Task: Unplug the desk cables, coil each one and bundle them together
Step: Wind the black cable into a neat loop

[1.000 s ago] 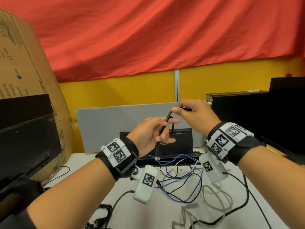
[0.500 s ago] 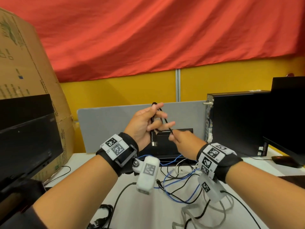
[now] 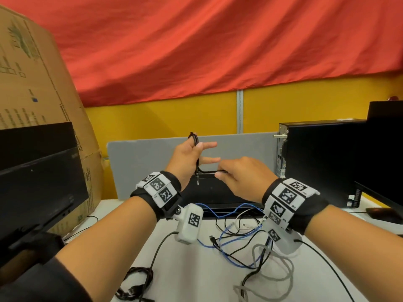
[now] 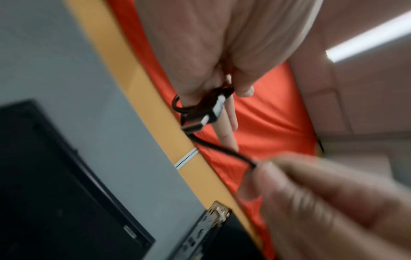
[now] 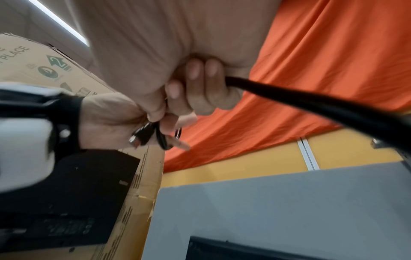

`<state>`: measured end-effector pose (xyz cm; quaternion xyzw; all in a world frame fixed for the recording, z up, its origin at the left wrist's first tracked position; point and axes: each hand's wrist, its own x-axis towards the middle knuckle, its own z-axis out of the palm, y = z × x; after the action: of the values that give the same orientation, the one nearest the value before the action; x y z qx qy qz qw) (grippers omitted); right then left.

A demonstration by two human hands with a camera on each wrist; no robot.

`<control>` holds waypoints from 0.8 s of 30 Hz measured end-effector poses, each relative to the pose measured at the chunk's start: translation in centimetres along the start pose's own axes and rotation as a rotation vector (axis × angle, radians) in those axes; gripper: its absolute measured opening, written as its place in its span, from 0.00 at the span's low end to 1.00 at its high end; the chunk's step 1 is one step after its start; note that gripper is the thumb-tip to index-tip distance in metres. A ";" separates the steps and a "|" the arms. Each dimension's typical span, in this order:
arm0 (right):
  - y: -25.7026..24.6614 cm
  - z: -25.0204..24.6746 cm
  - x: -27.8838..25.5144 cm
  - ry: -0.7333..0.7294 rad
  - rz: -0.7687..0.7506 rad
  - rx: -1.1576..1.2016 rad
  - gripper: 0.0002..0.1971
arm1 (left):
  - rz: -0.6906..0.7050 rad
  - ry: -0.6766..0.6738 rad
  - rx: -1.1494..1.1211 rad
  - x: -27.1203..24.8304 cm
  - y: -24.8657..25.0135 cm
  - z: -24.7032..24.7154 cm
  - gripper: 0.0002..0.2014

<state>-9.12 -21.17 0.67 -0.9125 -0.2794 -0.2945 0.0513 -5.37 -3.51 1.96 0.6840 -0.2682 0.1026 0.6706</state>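
A thin black USB cable (image 3: pixel 197 164) is folded into short upright loops in my left hand (image 3: pixel 187 158), which pinches them while two fingers point right. Its metal plug (image 3: pixel 197 182) hangs below the palm. My right hand (image 3: pixel 242 177) pinches the cable's free length just right of the loops and holds it sideways. In the left wrist view the plug (image 4: pixel 200 114) lies against the loops under the thumb. The right wrist view shows the cable (image 5: pixel 311 103) running out of my curled right fingers (image 5: pixel 200 84).
Loose blue (image 3: pixel 229 234), grey (image 3: pixel 272 269), white and black cables tangle on the white desk (image 3: pixel 196 280), with a coiled black cable (image 3: pixel 135 282) at the front left. A monitor (image 3: pixel 32 182) and cardboard box (image 3: pixel 32 73) stand left, a PC tower (image 3: pixel 316 160) right, a grey divider (image 3: pixel 141 166) behind.
My right hand came down from above the left hand and now draws the cable sideways at the bottom of the loops. The left hand rose a little, its fingers straighter.
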 end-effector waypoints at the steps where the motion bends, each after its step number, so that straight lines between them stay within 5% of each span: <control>1: 0.1 -0.4 0.3 0.025 -0.013 -0.010 0.12 | 0.006 -0.024 0.076 -0.1 -0.1 0.2 0.25; 13: 3.0 -1.3 3.1 0.070 -0.056 -0.298 0.12 | 0.018 -0.192 0.694 0.5 0.4 1.0 0.23; 21: 5.7 -1.8 2.1 0.145 0.025 -0.329 0.14 | -0.181 -0.178 0.492 -0.6 1.2 0.5 0.14; 24: 5.8 -2.2 2.2 0.173 0.046 -0.297 0.13 | -0.291 -0.204 0.315 -1.0 1.1 1.0 0.21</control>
<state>-5.67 -25.52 4.11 -0.8875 -0.2065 -0.4085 -0.0537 -6.97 -4.23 2.30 0.8186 -0.2138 -0.0241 0.5326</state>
